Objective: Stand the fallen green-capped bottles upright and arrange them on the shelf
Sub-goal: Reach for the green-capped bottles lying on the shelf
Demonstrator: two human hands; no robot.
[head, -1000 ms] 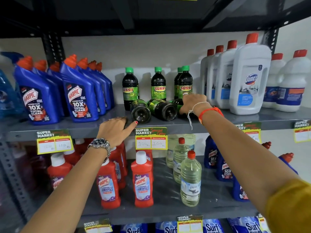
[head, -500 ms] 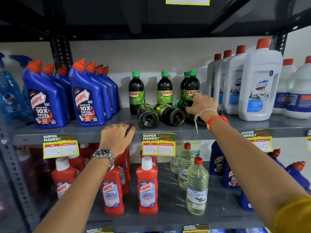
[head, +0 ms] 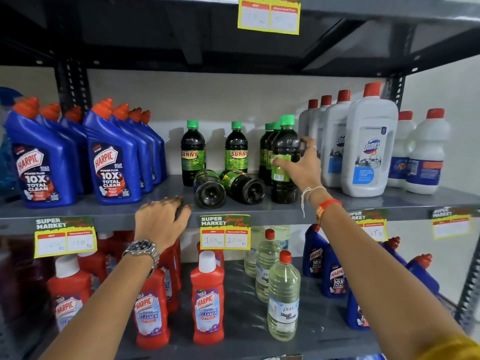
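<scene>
My right hand [head: 302, 165] grips a dark green-capped bottle [head: 284, 149], upright with its base on the grey middle shelf [head: 259, 209]. Two more green-capped bottles lie on their sides just left of it, bases facing me: one [head: 209, 189] and another [head: 242, 185]. Behind them stand upright SUNNY bottles: one [head: 193, 152], a second [head: 236, 146], and others partly hidden behind the held bottle [head: 266, 146]. My left hand [head: 162, 220] rests flat on the shelf's front edge, holding nothing.
Blue Harpic bottles [head: 111, 157] crowd the shelf's left; white Domex jugs [head: 368, 149] stand close on the right. Price tags [head: 225, 232] hang on the shelf edge. The lower shelf holds red Harpic bottles [head: 207, 300] and clear bottles [head: 283, 297]. A shelf sits overhead.
My right hand has lifted the rightmost fallen bottle from lying to upright on the shelf. The left hand stays on the shelf edge. The camera moved closer.
</scene>
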